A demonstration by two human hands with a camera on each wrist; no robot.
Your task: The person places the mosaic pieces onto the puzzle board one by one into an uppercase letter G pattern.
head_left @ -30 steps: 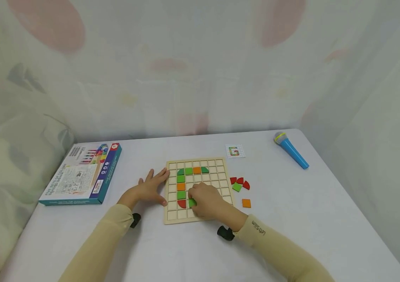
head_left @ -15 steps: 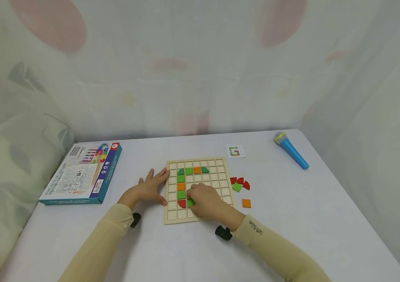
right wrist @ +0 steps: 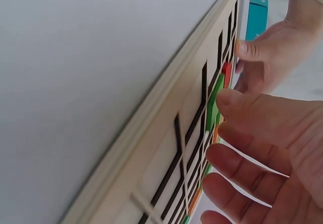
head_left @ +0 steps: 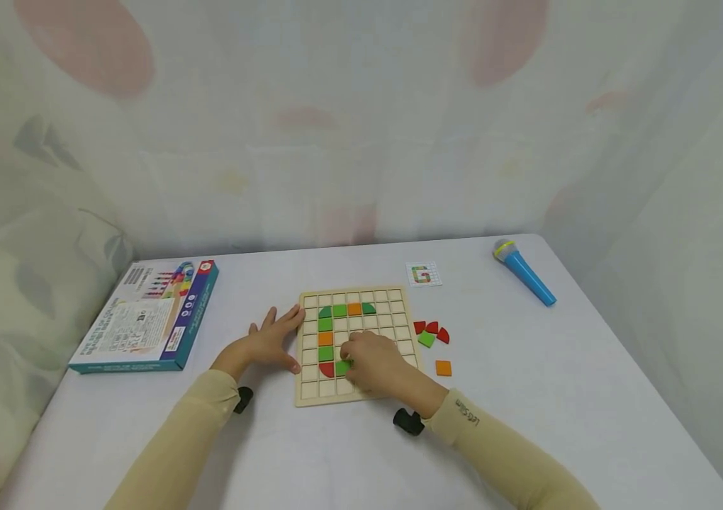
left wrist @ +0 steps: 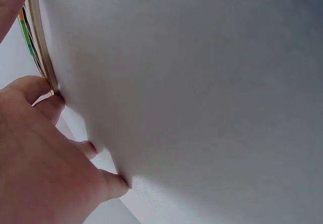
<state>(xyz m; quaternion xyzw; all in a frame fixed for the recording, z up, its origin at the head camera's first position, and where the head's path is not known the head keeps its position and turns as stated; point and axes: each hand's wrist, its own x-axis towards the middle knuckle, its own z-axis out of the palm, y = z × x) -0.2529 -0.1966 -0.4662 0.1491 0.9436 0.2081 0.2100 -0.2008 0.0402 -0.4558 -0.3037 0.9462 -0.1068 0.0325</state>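
Note:
A wooden grid board [head_left: 307, 389] lies on the table, bearing green, orange and red tiles in a C-like curve. My left hand [head_left: 266, 343] rests at its left edge, fingers spread, with fingertips and thumb against the frame. Over the lower middle of the board, my right hand [head_left: 374, 364] pinches a green square tile [head_left: 342, 368] between thumb and index finger. That tile sits just right of a red quarter-circle tile [head_left: 327, 370]. In the right wrist view the green tile [right wrist: 215, 103] is right at the thumb tip, partly hidden by the fingers.
Right of the board lie several red quarter-circle tiles [head_left: 443, 335], a green square [head_left: 427, 339] and an orange square [head_left: 443, 368]. A pattern card [head_left: 423, 274] showing a G is behind them. A blue toy microphone [head_left: 527, 275] lies far right, a game box [head_left: 147, 316] left.
The green square tile has shifted slightly left beside the red quarter circle, and the right hand moved left and then a little back right. The left hand stays at the board's edge.

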